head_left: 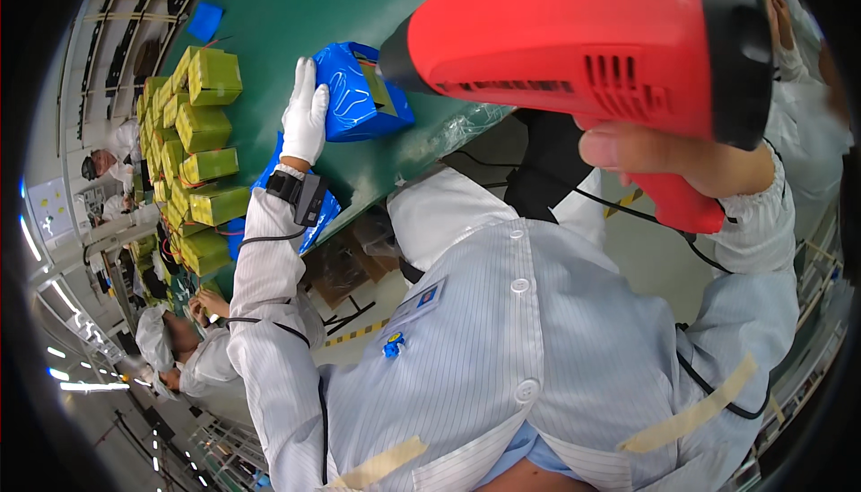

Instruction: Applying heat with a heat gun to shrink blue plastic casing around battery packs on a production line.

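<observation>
My right hand (677,158), bare, is wrapped around the handle of a large red heat gun (556,34) with a black nozzle and rear end. The nozzle points left and its tip lies right at a block in shiny, wrinkled blue film (354,102); whether they touch I cannot tell. Through an opening in the film a yellow-green and dark part of the block shows. In a white glove, my left hand (305,120) lies with fingers stretched flat against the block's left side. The block rests on a green tabletop (269,8).
Several yellow-green wrapped blocks (211,124) with thin wires are stacked at the left. Blue film sleeves (325,220) lie by my left wrist, and a blue piece (205,21) lies farther back. A black cord (619,209) trails from the gun. A co-worker (193,348) sits at lower left.
</observation>
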The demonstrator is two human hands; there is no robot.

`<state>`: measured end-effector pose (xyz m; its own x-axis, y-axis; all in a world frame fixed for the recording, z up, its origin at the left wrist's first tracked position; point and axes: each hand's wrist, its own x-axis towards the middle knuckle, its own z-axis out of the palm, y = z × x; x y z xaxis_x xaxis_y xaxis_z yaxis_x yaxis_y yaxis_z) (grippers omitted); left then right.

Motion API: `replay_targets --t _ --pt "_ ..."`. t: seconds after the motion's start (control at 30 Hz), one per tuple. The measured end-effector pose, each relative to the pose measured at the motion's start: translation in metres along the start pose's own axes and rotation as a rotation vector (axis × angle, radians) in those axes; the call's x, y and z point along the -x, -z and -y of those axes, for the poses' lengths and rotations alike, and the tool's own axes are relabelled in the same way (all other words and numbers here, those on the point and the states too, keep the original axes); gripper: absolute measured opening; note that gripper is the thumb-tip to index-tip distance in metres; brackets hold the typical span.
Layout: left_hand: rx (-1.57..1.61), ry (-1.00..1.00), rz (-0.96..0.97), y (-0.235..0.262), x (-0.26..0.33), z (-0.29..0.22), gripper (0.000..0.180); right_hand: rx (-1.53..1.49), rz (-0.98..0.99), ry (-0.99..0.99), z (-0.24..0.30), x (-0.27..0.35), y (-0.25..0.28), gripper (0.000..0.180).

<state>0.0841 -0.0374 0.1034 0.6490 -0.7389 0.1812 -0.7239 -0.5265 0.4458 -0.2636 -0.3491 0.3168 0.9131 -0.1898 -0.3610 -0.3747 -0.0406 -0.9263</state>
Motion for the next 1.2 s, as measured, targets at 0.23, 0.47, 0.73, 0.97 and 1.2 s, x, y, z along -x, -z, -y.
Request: replay_targets --t 0.23,0.47,0.73,0.97,1.2 --pt "0.043 0.024 0.040 0.003 -0.001 0.003 0.056 0.022 0.039 0.261 -0.027 -0.001 -0.005 0.033" --pt "0.062 0.062 0.115 0.011 -0.006 0.006 0.058 0.153 0.151 0.215 -0.023 0.014 0.001 0.034" --pt "0.111 0.144 0.157 0.013 -0.013 0.006 0.059 0.240 0.300 0.186 -0.034 0.024 0.002 0.039" --pt "0.117 0.152 0.159 0.015 -0.013 0.001 0.059 0.313 0.259 0.415 -0.067 0.023 -0.006 0.035" --pt "0.033 0.161 0.202 0.023 -0.018 -0.006 0.059 0.347 0.096 0.657 -0.112 0.022 -0.019 0.031"
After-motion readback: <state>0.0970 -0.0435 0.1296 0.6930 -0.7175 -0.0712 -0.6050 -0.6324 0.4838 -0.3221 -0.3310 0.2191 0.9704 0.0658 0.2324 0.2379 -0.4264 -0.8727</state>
